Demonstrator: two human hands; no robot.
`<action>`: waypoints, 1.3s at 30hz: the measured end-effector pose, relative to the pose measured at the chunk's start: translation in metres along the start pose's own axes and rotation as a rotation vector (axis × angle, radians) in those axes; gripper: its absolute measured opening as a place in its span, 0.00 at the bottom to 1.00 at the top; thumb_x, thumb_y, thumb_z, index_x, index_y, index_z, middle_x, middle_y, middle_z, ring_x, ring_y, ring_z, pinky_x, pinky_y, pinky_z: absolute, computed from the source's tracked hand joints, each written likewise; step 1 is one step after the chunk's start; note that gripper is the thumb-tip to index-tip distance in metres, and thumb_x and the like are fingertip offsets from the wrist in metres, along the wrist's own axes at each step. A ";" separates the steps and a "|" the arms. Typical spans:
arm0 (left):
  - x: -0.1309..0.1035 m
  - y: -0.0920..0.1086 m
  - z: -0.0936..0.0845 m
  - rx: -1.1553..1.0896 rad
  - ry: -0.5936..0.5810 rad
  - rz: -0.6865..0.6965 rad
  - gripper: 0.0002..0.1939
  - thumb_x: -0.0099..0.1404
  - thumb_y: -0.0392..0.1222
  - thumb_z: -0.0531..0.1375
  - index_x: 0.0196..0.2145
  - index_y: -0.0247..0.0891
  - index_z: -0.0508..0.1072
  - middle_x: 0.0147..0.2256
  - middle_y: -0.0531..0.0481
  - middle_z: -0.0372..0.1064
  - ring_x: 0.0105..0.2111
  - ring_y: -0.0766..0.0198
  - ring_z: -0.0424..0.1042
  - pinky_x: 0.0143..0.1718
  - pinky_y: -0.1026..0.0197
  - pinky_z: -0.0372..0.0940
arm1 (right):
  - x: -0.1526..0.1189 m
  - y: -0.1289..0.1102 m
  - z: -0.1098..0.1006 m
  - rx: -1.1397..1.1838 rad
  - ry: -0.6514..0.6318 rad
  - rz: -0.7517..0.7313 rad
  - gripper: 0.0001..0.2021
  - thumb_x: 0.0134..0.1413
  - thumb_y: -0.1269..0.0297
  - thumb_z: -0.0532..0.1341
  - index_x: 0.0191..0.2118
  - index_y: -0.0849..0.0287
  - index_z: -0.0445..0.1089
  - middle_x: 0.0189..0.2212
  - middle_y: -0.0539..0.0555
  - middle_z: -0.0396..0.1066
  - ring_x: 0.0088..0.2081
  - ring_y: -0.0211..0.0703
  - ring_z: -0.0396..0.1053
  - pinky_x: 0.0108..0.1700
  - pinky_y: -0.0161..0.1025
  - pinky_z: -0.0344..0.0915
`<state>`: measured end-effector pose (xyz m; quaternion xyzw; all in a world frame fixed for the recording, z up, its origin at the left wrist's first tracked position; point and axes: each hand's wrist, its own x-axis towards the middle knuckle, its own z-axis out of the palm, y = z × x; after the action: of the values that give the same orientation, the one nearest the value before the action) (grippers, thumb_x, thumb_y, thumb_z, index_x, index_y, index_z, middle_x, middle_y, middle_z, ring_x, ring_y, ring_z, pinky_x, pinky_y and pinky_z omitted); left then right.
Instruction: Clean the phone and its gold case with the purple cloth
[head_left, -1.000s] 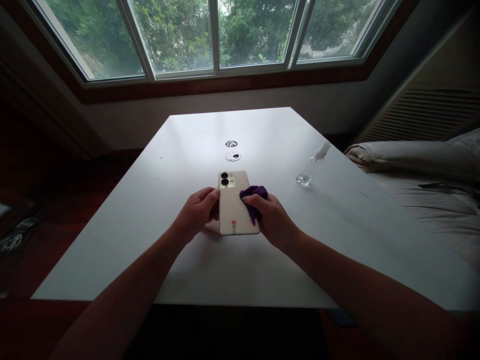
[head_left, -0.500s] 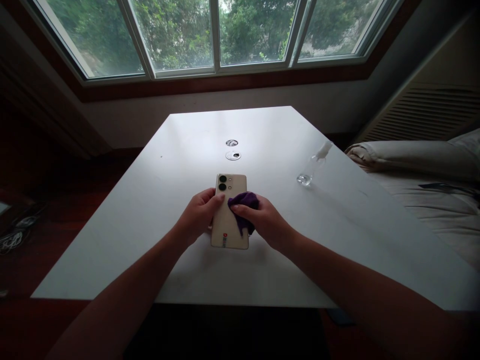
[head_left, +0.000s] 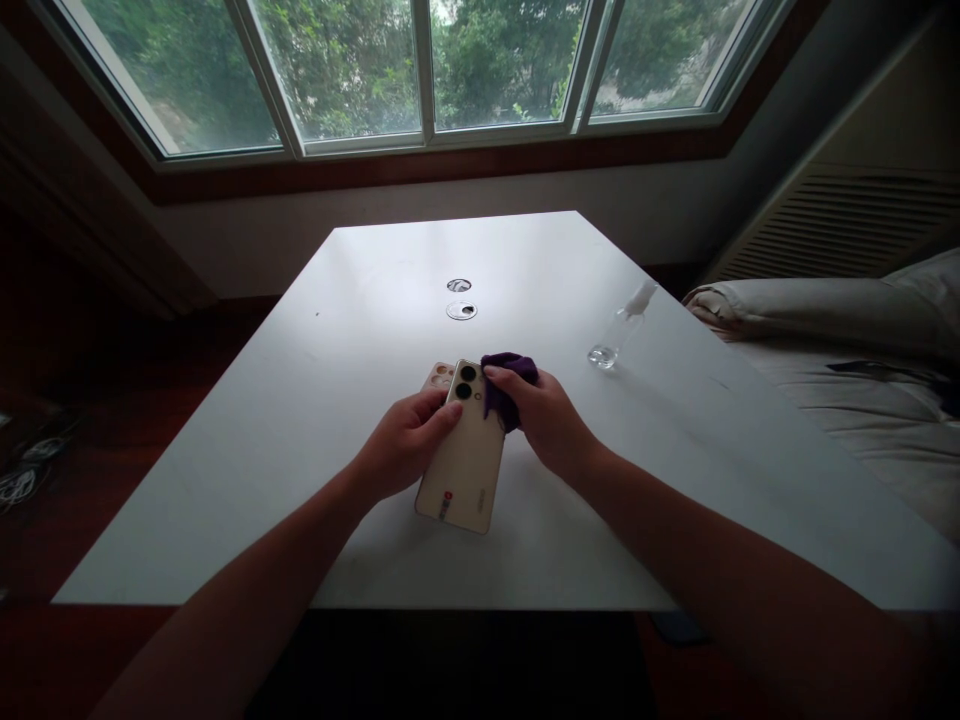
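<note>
My left hand [head_left: 409, 440] is closed round the left edge of a cream-gold smartphone [head_left: 465, 465], thumb on its back near the dark camera lenses. The phone is held back side up above the table, its top tilted to the right. My right hand [head_left: 551, 415] pinches a bunched purple cloth [head_left: 510, 385] against the phone's upper right edge, beside the cameras. Behind the phone's top left corner shows part of a pale pink phone case [head_left: 439, 376] with round camera holes. Most of the case is hidden, and whether my left hand touches it I cannot tell.
A clear spray bottle [head_left: 619, 330] lies or leans on the white table [head_left: 262, 480] at right. Two round inserts, one a cable grommet [head_left: 461, 311], sit in the tabletop. Beyond the table's right edge is light bedding [head_left: 810, 340]. Cables [head_left: 30, 470] lie on the floor at left.
The cloth has moved from the phone's middle up to its top right edge. The phone has come nearer and tilted rightward, uncovering the pink case behind it.
</note>
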<state>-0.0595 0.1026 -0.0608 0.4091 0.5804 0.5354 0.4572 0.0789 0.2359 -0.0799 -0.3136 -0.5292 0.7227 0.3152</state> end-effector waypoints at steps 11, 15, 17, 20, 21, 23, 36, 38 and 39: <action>0.007 0.007 -0.004 -0.141 0.201 -0.082 0.19 0.62 0.54 0.65 0.41 0.35 0.76 0.30 0.48 0.75 0.28 0.60 0.73 0.27 0.61 0.69 | -0.018 -0.004 0.009 0.033 -0.356 0.150 0.24 0.45 0.62 0.76 0.48 0.57 0.73 0.40 0.55 0.79 0.41 0.47 0.77 0.39 0.40 0.75; 0.007 0.009 -0.005 -0.168 0.223 -0.102 0.20 0.62 0.54 0.65 0.43 0.35 0.76 0.30 0.47 0.75 0.26 0.61 0.73 0.25 0.61 0.68 | -0.019 -0.004 0.010 0.046 -0.334 0.135 0.23 0.45 0.62 0.76 0.49 0.57 0.73 0.41 0.55 0.78 0.42 0.46 0.77 0.42 0.40 0.75; 0.006 0.009 -0.004 -0.186 0.208 -0.111 0.20 0.62 0.54 0.65 0.43 0.35 0.76 0.30 0.47 0.75 0.26 0.60 0.74 0.26 0.61 0.69 | -0.014 -0.003 0.007 0.037 -0.272 0.125 0.21 0.47 0.61 0.75 0.47 0.58 0.73 0.38 0.54 0.78 0.37 0.45 0.76 0.37 0.39 0.75; 0.005 0.007 -0.002 -0.184 0.160 -0.115 0.20 0.62 0.54 0.66 0.42 0.34 0.75 0.32 0.46 0.76 0.29 0.59 0.75 0.28 0.60 0.70 | -0.004 -0.001 0.001 0.044 -0.188 0.082 0.17 0.52 0.57 0.72 0.44 0.59 0.73 0.33 0.53 0.76 0.31 0.43 0.74 0.29 0.37 0.71; 0.004 0.007 -0.002 -0.181 0.142 -0.114 0.20 0.62 0.54 0.66 0.42 0.34 0.75 0.33 0.45 0.77 0.29 0.59 0.75 0.29 0.60 0.70 | -0.002 -0.001 -0.001 0.055 -0.164 0.062 0.16 0.53 0.57 0.71 0.43 0.60 0.73 0.32 0.53 0.76 0.30 0.42 0.73 0.28 0.36 0.71; 0.003 0.006 -0.001 -0.183 0.115 -0.109 0.21 0.62 0.54 0.66 0.42 0.33 0.76 0.34 0.45 0.77 0.30 0.58 0.75 0.30 0.60 0.71 | 0.002 -0.002 -0.003 0.081 -0.125 0.032 0.15 0.54 0.56 0.70 0.42 0.61 0.73 0.32 0.53 0.75 0.30 0.42 0.73 0.26 0.36 0.70; 0.006 0.000 -0.009 -0.123 0.267 0.111 0.18 0.66 0.55 0.63 0.40 0.36 0.76 0.31 0.49 0.74 0.28 0.64 0.69 0.26 0.65 0.66 | -0.023 -0.009 0.008 0.071 -0.651 0.238 0.29 0.43 0.69 0.77 0.53 0.60 0.69 0.47 0.58 0.78 0.49 0.50 0.77 0.53 0.47 0.76; 0.007 -0.002 -0.010 -0.133 0.275 0.128 0.18 0.67 0.56 0.62 0.41 0.36 0.77 0.31 0.49 0.74 0.29 0.64 0.70 0.27 0.64 0.66 | -0.026 -0.008 0.010 0.075 -0.664 0.245 0.30 0.43 0.69 0.77 0.53 0.61 0.68 0.46 0.58 0.78 0.48 0.50 0.77 0.52 0.47 0.77; 0.007 -0.003 -0.010 -0.141 0.271 0.137 0.18 0.68 0.56 0.61 0.42 0.37 0.77 0.32 0.48 0.74 0.29 0.63 0.70 0.27 0.64 0.66 | -0.027 -0.007 0.011 0.077 -0.662 0.236 0.31 0.42 0.70 0.77 0.53 0.60 0.68 0.47 0.58 0.77 0.48 0.50 0.77 0.51 0.47 0.77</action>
<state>-0.0711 0.1069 -0.0643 0.3384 0.5686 0.6551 0.3647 0.0875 0.2102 -0.0671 -0.1094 -0.5350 0.8361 0.0525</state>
